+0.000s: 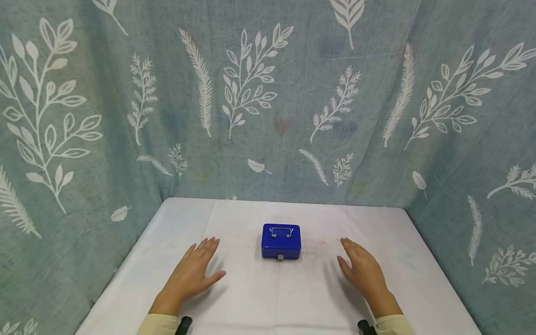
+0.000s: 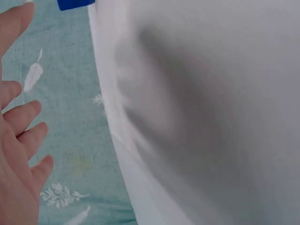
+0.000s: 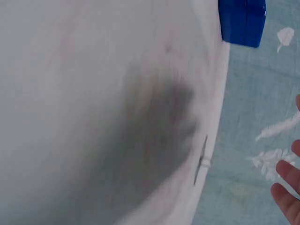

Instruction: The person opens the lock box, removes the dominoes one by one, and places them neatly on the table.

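A small blue cash box (image 1: 281,246) with a folding metal handle on its lid sits on the white-covered table, lid down. At its front edge shows a small silvery lock piece (image 1: 280,257). My left hand (image 1: 190,274) hovers left of the box, fingers extended and thumb spread toward it. To the right of the box, my right hand (image 1: 363,270) is held over the table with fingers stretched forward. Both hands are apart from the box and hold nothing. A thin, dark little object with a pale ring-like part (image 3: 201,160) lies near the right fingertips.
The white tablecloth (image 1: 259,298) covers the table. Grey-green curtains with white leaf prints (image 1: 268,93) enclose it at the back and both sides. A dark strap piece (image 1: 183,324) shows at the left wrist, and another (image 1: 366,327) at the right.
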Demonstrator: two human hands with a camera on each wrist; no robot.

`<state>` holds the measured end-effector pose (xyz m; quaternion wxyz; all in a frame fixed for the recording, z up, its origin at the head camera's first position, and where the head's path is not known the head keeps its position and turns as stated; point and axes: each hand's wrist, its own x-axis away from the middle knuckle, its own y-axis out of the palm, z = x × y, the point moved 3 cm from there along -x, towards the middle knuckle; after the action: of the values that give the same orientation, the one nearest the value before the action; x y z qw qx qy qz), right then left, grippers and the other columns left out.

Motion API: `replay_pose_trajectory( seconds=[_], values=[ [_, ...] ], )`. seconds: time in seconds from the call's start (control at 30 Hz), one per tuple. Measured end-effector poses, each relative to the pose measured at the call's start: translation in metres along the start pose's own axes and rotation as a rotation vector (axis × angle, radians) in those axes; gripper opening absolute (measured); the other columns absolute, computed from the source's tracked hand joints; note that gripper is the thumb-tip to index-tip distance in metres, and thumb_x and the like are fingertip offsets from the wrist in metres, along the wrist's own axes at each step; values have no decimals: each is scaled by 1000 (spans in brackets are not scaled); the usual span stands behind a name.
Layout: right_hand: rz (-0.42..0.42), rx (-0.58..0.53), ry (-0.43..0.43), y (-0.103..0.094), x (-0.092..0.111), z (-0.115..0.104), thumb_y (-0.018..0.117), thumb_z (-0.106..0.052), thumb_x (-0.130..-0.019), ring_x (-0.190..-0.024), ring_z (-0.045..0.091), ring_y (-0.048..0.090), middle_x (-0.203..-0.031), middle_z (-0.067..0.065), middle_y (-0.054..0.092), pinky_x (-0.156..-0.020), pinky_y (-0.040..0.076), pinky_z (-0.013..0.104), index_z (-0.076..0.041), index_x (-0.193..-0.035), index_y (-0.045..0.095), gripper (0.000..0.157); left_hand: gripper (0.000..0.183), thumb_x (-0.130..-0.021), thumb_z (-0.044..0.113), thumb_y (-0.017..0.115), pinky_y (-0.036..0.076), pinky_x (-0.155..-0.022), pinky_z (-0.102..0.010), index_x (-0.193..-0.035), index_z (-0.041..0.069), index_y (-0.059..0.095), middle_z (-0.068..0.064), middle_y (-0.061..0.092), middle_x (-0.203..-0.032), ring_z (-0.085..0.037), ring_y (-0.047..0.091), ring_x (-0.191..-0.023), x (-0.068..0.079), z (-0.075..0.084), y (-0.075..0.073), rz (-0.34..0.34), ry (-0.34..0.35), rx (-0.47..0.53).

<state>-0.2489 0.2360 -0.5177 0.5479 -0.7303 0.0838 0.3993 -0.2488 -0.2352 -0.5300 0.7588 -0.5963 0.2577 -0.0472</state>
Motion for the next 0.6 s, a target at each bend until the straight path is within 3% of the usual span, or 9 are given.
replay_pose_trajectory(
  seconds=[0.1,0.3,0.6],
  values=[
    [-42,-37,86,5,-1,-4,79,-19,-80,-105,35,64,-122,18,64,-87,54,49,-2,-131,59,58,89,-84,58,66,22,-113,-57,-151,8,35,-12,39,-152,-31,34,-140,-4,3,1,-9,1,8],
    [-153,-286,398,15,-7,-13,70,-26,-91,-111,33,62,-128,14,62,-87,53,53,-9,-139,54,53,82,-88,56,63,30,-111,-53,-148,5,40,-10,46,-146,-30,43,-134,-14,11,3,-2,29,54],
    [-202,-446,463,42,-20,-26,67,-21,-93,-109,28,64,-126,11,64,-87,55,43,-9,-138,54,48,79,-89,54,63,35,-110,-47,-148,7,40,-6,46,-147,-26,47,-130,-35,28,12,-9,27,147]
  ],
)
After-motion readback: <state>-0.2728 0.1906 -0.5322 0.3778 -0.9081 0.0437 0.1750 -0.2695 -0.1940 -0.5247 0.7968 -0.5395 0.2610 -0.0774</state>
